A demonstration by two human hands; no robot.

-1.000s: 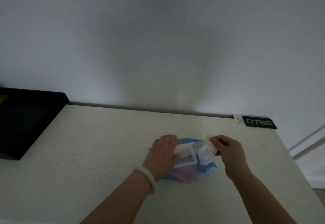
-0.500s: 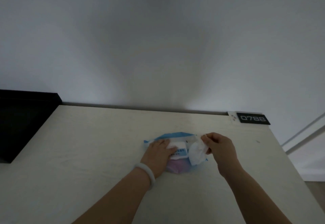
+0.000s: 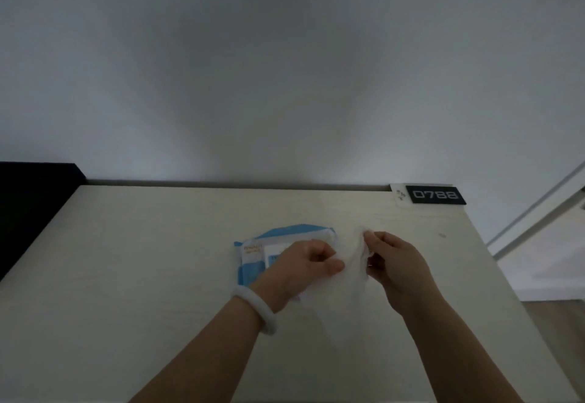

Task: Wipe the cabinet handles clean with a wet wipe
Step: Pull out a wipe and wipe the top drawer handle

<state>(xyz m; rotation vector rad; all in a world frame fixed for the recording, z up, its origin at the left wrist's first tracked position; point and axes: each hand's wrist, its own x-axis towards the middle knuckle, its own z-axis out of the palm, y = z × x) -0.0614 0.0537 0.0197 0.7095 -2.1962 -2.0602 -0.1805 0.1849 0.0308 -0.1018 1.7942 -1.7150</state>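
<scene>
**Two hands on one limp wet wipe**

Both of my hands are on the wet wipe (image 3: 354,263), a thin white sheet hanging between them just above the tabletop (image 3: 142,276). My right hand (image 3: 399,263) pinches its upper edge between thumb and fingertips; my left hand (image 3: 300,263) has its fingers curled onto the other side, over the blue wipe pack (image 3: 253,260) lying beneath. I judge the sheet very light, soft and damp, likely to cling to itself and tear if pulled hard. Holding it by two edges should spread it; bunching it into the palm would suit gripping round a handle. No cabinet handles are in view from here.
</scene>
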